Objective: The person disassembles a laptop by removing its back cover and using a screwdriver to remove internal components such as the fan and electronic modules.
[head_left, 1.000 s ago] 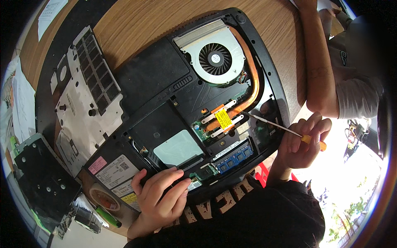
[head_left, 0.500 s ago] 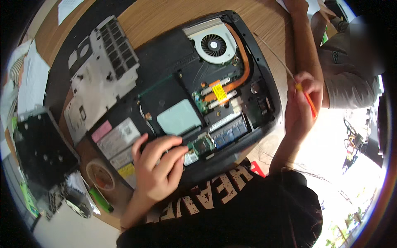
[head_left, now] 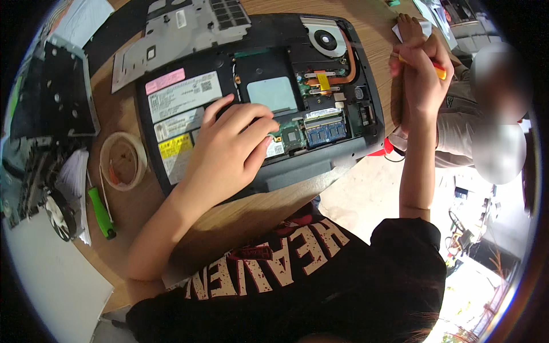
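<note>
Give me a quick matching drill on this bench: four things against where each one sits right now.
Things:
1. left hand
2. right hand
3. cooling fan
4. tape roll

Places:
A. on the wooden table, left of the laptop
B. far right corner of the open laptop
C. resting on the laptop's underside
D. raised off its right edge, holding an orange-handled screwdriver

Pairs: 1-C, 2-D, 3-B, 4-A

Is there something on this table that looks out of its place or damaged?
Nothing looks broken or spilled. The laptop lies upside down with its bottom cover taken off and set beside it, so the fan and circuit boards are bare. The left hand rests on them; the right hand holds an orange-handled screwdriver.
</note>
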Motion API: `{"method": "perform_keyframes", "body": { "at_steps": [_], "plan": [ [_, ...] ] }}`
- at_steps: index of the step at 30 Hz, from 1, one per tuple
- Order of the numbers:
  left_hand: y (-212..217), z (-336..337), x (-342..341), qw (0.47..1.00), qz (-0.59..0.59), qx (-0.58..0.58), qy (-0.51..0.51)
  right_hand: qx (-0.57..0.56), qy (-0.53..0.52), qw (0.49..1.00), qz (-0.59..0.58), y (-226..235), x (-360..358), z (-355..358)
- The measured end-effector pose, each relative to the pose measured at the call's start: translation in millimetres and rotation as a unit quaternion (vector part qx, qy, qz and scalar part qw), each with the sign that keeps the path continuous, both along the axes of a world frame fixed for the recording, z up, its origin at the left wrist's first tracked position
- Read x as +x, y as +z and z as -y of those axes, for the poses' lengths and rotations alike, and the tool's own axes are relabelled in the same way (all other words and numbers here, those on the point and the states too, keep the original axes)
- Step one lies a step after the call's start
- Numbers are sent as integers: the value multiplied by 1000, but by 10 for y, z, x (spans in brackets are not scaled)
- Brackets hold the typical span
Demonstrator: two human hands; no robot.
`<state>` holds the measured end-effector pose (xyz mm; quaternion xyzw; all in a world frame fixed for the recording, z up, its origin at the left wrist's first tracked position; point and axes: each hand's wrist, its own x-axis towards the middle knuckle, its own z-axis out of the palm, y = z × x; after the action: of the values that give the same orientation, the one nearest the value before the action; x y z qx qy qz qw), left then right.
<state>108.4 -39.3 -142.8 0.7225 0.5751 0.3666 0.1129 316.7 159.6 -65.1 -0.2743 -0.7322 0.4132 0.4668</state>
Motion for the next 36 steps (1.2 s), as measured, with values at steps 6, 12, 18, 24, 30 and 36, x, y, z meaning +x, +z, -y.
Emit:
{"method": "perform_keyframes", "body": {
  "at_steps": [6,12,18,24,30,36],
  "plan": [
    [-82,-9,16,1000,25,9,-9,50,-27,997,54,-4,-137,106],
    [-145,-14,32,1000,22,21,-5,41,-33,993,103,75,-312,105],
    [-200,-54,71,998,7,58,13,169,-175,956,164,142,-486,183],
    [-222,-59,132,998,8,63,24,227,-117,934,251,28,-381,228],
    [-267,-7,198,996,23,67,55,275,-56,924,259,-138,-406,350],
    [-183,-3,212,996,14,75,51,218,-118,917,312,-134,-135,174]
  ]
}}
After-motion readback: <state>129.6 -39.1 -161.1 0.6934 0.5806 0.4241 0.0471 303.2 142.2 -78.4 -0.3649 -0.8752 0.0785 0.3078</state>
